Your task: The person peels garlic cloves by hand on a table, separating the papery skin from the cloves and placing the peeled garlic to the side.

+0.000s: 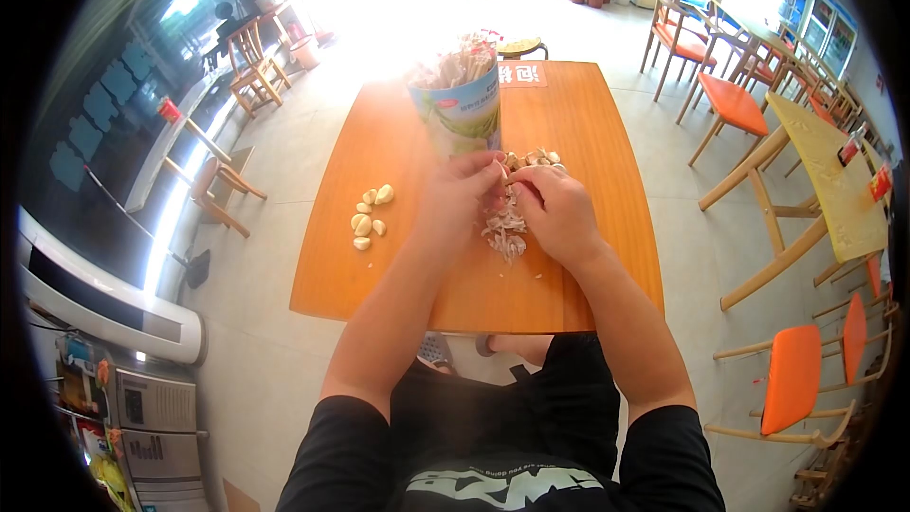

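Over the middle of the wooden table [398, 275], my left hand [467, 192] and my right hand [561, 210] meet with fingertips pinched together. Between them shows part of a garlic clove [502, 167], mostly covered by the fingers. Papery garlic skins [506, 235] lie in a pile just below my hands. Unpeeled garlic cloves [536, 158] sit behind my right hand. Left of my left arm, several peeled garlic cloves [362, 223] are grouped on the tabletop.
A tall printed tub [460, 114] full of thin wrapped sticks stands behind my left hand. A red printed sign [524, 74] lies at the table's far edge. Orange-seated chairs [735, 104] and a yellow table [834, 180] are on the right. A wooden chair [254, 66] stands far left.
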Motion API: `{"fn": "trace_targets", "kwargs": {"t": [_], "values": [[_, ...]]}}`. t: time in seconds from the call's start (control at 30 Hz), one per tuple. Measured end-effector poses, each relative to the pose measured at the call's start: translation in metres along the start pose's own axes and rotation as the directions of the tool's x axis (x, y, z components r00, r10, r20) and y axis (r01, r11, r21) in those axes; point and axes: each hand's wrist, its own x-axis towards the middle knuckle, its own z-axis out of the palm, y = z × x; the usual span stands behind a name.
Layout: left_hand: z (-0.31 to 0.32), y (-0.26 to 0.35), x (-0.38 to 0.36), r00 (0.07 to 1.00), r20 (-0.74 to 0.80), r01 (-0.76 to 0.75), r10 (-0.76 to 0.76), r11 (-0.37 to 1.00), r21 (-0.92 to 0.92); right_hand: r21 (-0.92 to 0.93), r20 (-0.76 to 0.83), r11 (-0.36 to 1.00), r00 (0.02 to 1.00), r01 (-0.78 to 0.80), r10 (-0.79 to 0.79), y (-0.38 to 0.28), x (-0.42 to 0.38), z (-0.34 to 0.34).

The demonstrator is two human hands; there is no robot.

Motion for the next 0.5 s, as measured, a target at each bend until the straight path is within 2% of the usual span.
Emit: {"fn": "trace_targets", "kwargs": {"t": [0.03,0.1,0.37,0.5], "values": [[0.0004,0.0,0.0003,1.0,0.011,0.015,-0.016,0.997,0.071,0.009,-0.026,1.0,1.0,-0.016,0.016,-0.0014,0.0003,-0.0005],[0.0025,-0.0029,0.0008,0.999,0.034,0.021,-0.024,0.997,0.069,0.015,-0.052,0.999,0.998,-0.033,0.034,-0.0024,0.0006,-0.0008],[0.006,-0.0031,-0.002,0.996,0.083,0.035,-0.039,0.998,0.05,-0.088,-0.099,0.993,0.991,0.081,-0.089,-0.0005,-0.0012,0.0041],[0.009,-0.002,-0.0051,0.997,0.068,0.039,-0.044,0.997,0.067,-0.091,-0.098,0.995,0.994,0.046,-0.055,-0.0013,-0.0019,0.0054]]}}
